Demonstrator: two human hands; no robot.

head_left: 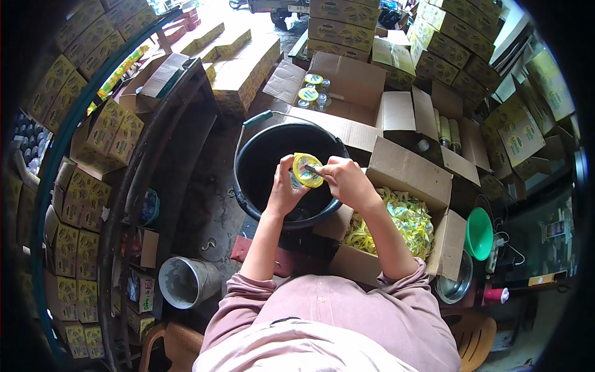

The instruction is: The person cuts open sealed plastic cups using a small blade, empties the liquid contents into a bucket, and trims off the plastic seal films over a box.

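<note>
My left hand (285, 191) is closed around a clear plastic cup with a yellow printed film lid (304, 162), the lid tilted toward me. In my right hand (344, 180) is a small dark tool with a thin, blade-like tip (312, 169), which lies against the lid; its exact kind is unclear. Both hands are over a black bucket (246, 186) with a wire handle and green grip. Beside my right forearm, an open cardboard box (410, 166) is filled with yellow-and-white film strips (400, 220).
Behind the bucket, an open carton (347, 74) holds several lidded cups (308, 94). Another carton (455, 162) at right contains tubular rolls (445, 131). A green bowl (478, 234) stands right, a grey bucket (188, 282) left. Printed boxes (344, 30) are stacked around.
</note>
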